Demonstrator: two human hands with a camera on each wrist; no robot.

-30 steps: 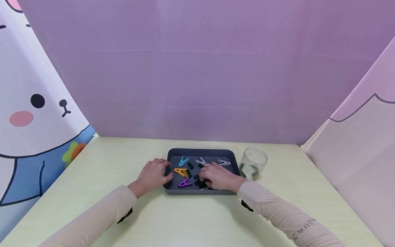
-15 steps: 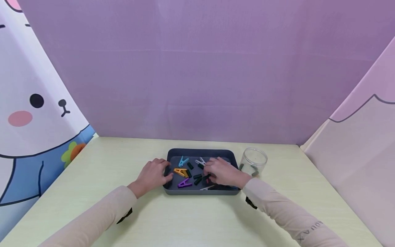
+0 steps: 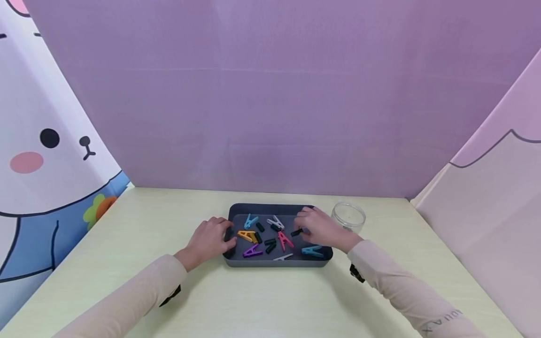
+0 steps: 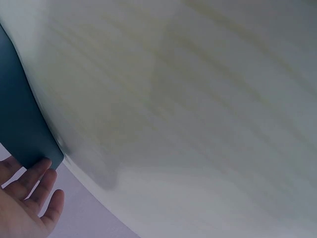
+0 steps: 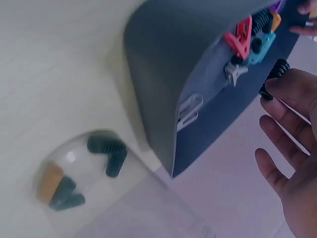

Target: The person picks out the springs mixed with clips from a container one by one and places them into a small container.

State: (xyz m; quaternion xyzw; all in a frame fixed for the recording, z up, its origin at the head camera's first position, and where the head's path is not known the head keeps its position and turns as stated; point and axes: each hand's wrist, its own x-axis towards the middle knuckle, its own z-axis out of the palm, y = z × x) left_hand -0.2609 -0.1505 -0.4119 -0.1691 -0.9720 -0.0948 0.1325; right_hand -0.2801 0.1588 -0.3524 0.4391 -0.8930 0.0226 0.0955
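Between thumb and index finger, my right hand (image 3: 319,227) pinches a small dark ribbed cylinder (image 5: 275,78), held over the right part of a dark grey tray (image 3: 274,264). My left hand (image 3: 207,239) rests at the tray's left edge with relaxed fingers; in the left wrist view a fingertip touches its wall. Inside lie a red clothespin (image 3: 285,240), a purple clothespin (image 3: 252,251), an orange clothespin (image 3: 246,235), a light blue clothespin (image 3: 250,221), a teal clothespin (image 3: 313,251), pale clothespins and several dark cylinders (image 3: 270,241).
A clear round jar (image 3: 348,216) stands right of the tray, partly behind my right hand. Several dark cylinders (image 5: 116,162) and a tan piece (image 5: 50,183) show in it. The pale tabletop (image 3: 181,206) meets a purple backdrop (image 3: 270,117) at the back.
My right hand has moved right and up from among the pieces, carrying the dark cylinder toward the jar. The red and teal clothespins have come into view. My left hand has stayed put.
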